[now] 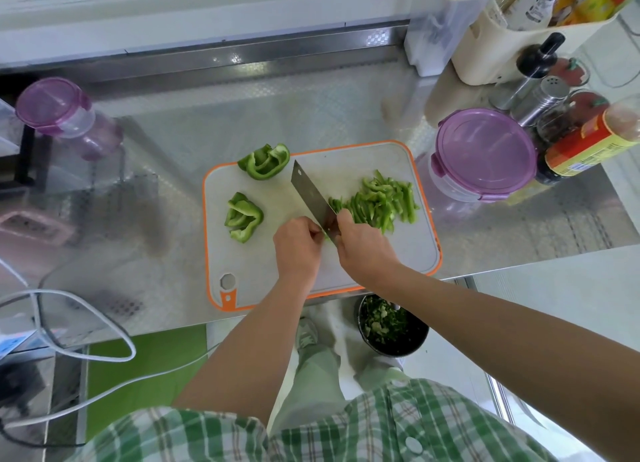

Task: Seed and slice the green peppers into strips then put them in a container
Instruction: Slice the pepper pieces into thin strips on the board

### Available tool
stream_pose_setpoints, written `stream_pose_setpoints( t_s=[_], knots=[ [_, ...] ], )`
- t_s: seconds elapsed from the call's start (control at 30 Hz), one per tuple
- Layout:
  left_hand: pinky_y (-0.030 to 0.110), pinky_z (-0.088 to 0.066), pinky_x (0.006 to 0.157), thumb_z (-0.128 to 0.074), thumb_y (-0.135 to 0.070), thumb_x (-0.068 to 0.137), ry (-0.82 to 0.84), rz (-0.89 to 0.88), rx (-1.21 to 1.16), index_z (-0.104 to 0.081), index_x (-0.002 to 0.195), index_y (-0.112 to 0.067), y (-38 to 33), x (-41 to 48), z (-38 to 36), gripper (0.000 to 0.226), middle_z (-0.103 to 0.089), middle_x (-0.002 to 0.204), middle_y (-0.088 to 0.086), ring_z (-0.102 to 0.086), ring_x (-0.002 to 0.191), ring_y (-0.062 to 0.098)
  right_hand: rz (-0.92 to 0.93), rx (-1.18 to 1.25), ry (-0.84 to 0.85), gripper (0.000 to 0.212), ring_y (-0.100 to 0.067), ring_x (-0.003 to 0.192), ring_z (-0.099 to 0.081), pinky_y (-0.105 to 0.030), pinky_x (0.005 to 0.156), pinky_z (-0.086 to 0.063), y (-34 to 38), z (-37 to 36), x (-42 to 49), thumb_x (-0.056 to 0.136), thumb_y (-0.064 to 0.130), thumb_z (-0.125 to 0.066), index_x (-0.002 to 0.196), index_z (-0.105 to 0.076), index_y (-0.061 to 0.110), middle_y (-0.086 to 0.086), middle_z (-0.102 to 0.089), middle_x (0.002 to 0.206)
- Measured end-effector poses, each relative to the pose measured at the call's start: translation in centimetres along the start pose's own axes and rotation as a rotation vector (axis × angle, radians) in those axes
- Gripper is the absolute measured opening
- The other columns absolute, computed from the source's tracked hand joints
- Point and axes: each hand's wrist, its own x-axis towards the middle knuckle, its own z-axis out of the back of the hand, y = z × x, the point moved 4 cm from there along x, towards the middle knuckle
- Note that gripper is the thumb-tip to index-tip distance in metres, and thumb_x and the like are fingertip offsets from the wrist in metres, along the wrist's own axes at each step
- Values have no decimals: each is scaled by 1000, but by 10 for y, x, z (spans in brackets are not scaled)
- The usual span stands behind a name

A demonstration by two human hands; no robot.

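Head view: board (249,264) sits mid-desk (173,149), white with an orange rim, hang hole at its 7 o'clock corner.

Strips (381,201) are piled at 3 o'clock on the board, touching the right face of the knife (311,194). The blade runs from board centre toward 11 o'clock, edge down on the board.

Right hand (365,245) is at 5 o'clock of board centre, fingers clamped round the knife handle, which is mostly hidden under the hand.

Left hand (299,245) is at 6 o'clock, fingers curled, knuckles up against the blade's left face near the heel. A green sliver shows between the hands; can't tell whether the fingers pinch it.

Uncut pepper: top chunks (265,161) at 11 o'clock, hanging over the board's far rim; lower chunks (243,217) at 9 o'clock, stacked, well apart from the knife.

Tub (485,153), purple lid on, is on the desk just off the board's 2 o'clock corner. A second tub (55,109) is far out at 10 o'clock.

Bowl (393,326) of green scraps sits on the floor at 5 o'clock, below the desk edge.
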Motion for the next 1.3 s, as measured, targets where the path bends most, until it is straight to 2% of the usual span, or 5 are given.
stream_pose_setpoints(
  t_s=[0.43,0.63,0.8,1.0,1.3],
  knots=[
    [36,-48,74,-63,-7,83,-1,-33,24,-76,81,-9,-1,1,-1,13,-74,82,7,-66,81,28,-33,-19,20,12,-35,68,-55,-37,54,-34,0,-16,8,97,10,-41,104,-32,10,-8,-50,75],
    [31,-49,80,-68,-9,83,13,-23,-10,-75,83,-11,-1,2,-2,7,-74,85,1,-66,83,20,-72,47,-34,15,-34,67,-52,-38,56,-36,-14,-4,12,98,13,-40,97,-25,13,-7,-49,74],
    [20,-41,71,-78,-14,79,5,-6,-77,-73,83,-14,3,2,-4,6,-72,82,-1,-64,78,14,12,105,-47,14,-31,62,-48,-36,53,-34,-18,7,9,98,17,-41,105,-33,9,-1,-39,64],
    [29,-48,77,-69,-7,81,-2,-6,-57,-75,82,-13,2,0,-3,9,-74,84,-1,-67,82,18,47,92,-29,18,-29,59,-42,-34,48,-27,-9,3,6,99,17,-42,94,-25,12,1,-36,62],
    [27,-43,69,-66,-7,80,1,17,-55,-77,80,-12,-1,2,-3,13,-74,82,3,-66,80,23,-29,80,3,16,-31,63,-47,-36,53,-34,-6,-13,11,98,14,-41,94,-25,14,-1,-40,66]
  ],
)
